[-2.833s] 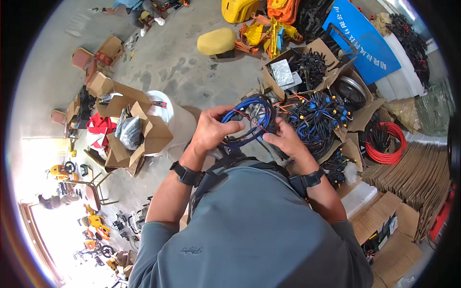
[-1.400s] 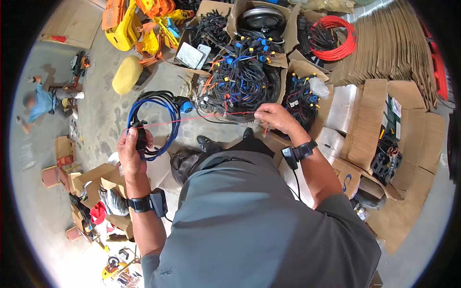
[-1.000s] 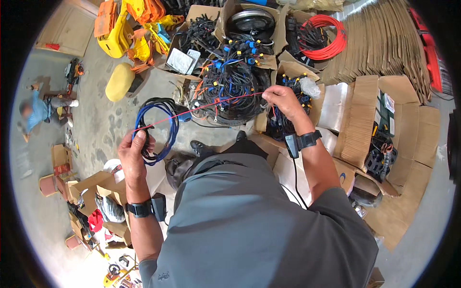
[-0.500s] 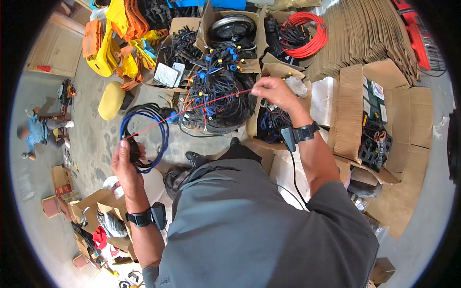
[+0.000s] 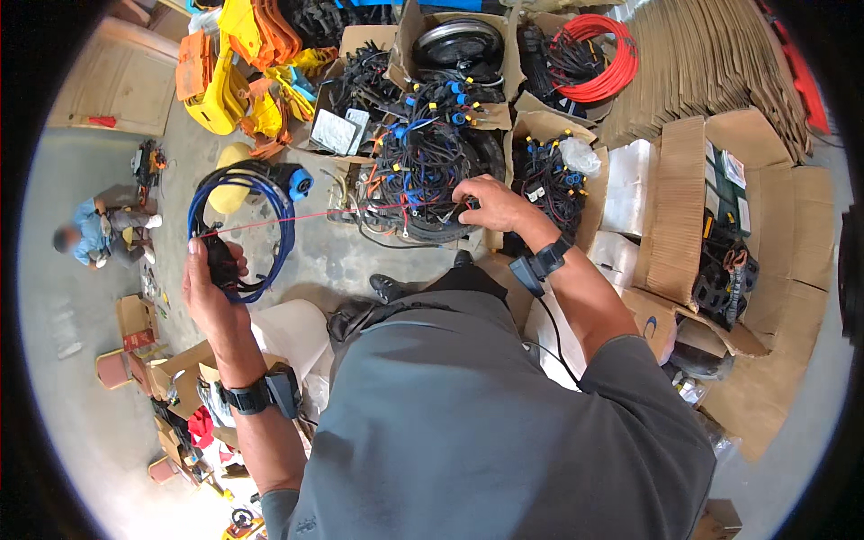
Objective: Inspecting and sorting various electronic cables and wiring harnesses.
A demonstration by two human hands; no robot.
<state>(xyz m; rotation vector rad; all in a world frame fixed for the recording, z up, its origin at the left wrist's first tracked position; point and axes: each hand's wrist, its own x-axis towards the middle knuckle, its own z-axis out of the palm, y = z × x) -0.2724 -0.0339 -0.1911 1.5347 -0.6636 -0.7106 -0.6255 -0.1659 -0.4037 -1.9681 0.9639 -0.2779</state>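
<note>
Head view: my left hand [image 5: 216, 290] grips the coiled cable [image 5: 287, 238] left of the cable heap [image 5: 423, 166], while my right hand [image 5: 497, 210], at the heap's near right edge, seems to pinch the red wire [image 5: 342, 213], likely a stretching step, next needing even tension.

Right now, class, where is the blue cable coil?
The blue cable coil is in the head view's left half, held in the left hand, partly in front of the yellow pad.
</note>
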